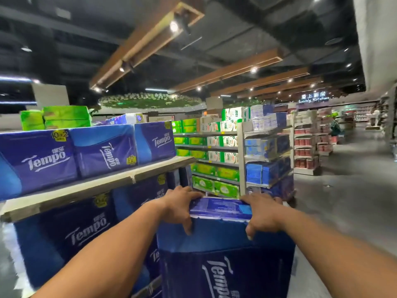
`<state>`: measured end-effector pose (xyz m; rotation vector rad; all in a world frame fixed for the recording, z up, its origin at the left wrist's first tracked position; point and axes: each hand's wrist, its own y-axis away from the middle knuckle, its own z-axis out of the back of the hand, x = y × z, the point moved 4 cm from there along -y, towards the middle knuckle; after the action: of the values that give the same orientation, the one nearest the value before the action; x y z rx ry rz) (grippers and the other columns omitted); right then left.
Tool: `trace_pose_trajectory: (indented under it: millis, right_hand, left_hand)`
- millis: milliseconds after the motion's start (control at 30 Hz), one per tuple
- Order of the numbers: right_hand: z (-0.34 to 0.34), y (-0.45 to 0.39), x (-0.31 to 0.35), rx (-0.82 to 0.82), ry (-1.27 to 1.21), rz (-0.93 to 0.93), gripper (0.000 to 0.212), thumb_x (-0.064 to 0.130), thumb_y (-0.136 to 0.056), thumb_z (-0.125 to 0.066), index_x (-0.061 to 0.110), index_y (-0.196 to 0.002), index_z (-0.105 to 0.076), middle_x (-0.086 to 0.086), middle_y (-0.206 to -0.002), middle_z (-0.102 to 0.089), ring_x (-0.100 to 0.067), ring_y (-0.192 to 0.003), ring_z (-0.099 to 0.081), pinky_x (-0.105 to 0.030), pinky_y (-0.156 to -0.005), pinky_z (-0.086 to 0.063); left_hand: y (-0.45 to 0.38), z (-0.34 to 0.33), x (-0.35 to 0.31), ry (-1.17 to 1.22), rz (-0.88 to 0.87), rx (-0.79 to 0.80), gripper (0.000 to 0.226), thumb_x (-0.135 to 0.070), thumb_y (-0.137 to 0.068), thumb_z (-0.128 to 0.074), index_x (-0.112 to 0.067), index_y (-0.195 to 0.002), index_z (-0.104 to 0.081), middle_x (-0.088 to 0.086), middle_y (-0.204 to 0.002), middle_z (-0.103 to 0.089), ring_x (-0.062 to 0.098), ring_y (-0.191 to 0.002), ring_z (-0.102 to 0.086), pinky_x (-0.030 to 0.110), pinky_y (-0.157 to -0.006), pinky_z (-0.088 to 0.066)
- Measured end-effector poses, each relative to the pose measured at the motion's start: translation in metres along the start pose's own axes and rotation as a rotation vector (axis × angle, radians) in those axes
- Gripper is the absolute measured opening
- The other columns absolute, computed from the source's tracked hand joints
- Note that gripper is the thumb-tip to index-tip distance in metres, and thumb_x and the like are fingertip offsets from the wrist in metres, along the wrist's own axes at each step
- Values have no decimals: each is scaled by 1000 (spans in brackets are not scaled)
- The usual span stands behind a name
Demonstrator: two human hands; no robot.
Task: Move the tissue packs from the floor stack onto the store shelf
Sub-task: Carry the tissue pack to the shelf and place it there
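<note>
Room: a dim store aisle is seen, grey floor.
Shelf: blue packs are carried.
Tissue pack: held atop the floor stack.
Grip: left hand and right hand are clasped around the pack's ends.

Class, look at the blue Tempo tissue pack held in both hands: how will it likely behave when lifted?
The blue Tempo pack probably feels light for its bulk, being tissue. Its plastic wrap looks glossy, so it may slip; the left hand and right hand clamp opposite ends. The wrap creases near the fingers, so it likely gives rather than staying stiff.
</note>
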<state>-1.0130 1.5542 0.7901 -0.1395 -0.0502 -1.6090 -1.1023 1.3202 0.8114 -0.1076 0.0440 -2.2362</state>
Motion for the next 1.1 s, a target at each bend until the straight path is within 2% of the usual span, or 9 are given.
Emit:
trace_pose_trajectory:
  millis: [233,400,467,600,733,800,867,967,1100]
  right_hand:
    - [3,-150,-82,-24,20,48,122,55,-54,-84,35,-157,-23,1,-154,-33,-27,-142,-28,-51,-113,-28]
    - [32,-245,-119,-164,64,174,116,53,-60,-83,35,-156,-21,3,-153,-34,-25,-141,-30,-52,-113,-27]
    - [49,-280,-129,-260,102,231,111,52,-64,-80,35,-156,-20,3,-154,-32,-25,-142,-28,-51,-114,-25]
    - [89,-351,-136,-535,121,364,104,46,-69,-74,31,-157,-19,-1,-153,-30,-27,-141,-26,-52,-114,-22]
    - [120,-420,-133,-872,90,558,96,44,-64,-84,22,-147,-40,-12,-138,-46,-36,-127,-38,-56,-105,-29]
    - [131,-455,-124,-1046,0,655,84,29,-67,-85,18,-141,-47,-17,-131,-50,-36,-119,-39,-59,-100,-29]
    - [142,-485,-111,-1199,-94,730,60,18,-80,-65,17,-138,-48,-21,-128,-52,-37,-115,-36,-63,-96,-32]
    - [152,-533,-88,-1254,-159,787,50,24,-87,-38,20,-136,-42,-19,-126,-47,-38,-112,-36,-64,-90,-36]
    - [150,-599,-56,-1231,-197,819,48,27,-88,-41,23,-136,-43,-20,-124,-53,-36,-113,-38,-64,-89,-36]
  left_hand:
    - [-151,-12,17,-7,66,-55,119,-55,-48,-87,-37,-152,-32,-7,-136,-44,23,-122,-37,47,-108,-32]
    - [-234,-3,30,-77,179,-193,122,-58,-47,-86,-37,-154,-29,-4,-141,-42,25,-128,-35,45,-109,-31]
    - [-259,10,37,-145,242,-289,124,-62,-44,-82,-37,-153,-29,-4,-141,-42,26,-128,-36,45,-108,-33]
    - [-294,48,47,-267,319,-608,116,-60,-49,-80,-31,-151,-35,-3,-133,-46,28,-122,-41,46,-105,-31]
    - [-315,82,60,-385,398,-822,110,-68,-56,-71,-25,-150,-36,1,-130,-43,28,-121,-37,48,-109,-23]
    - [-324,98,72,-455,450,-889,103,-62,-58,-67,-22,-148,-38,5,-129,-43,30,-120,-37,49,-108,-25]
    - [-334,108,90,-531,505,-925,102,-51,-56,-74,-20,-147,-40,8,-129,-45,32,-119,-38,49,-105,-27]
    - [-352,117,121,-618,530,-960,102,-39,-52,-76,-18,-145,-43,10,-128,-45,33,-117,-38,48,-102,-30]
    - [-379,121,170,-705,518,-985,96,-35,-54,-79,-17,-143,-47,10,-125,-49,33,-115,-40,45,-98,-31]
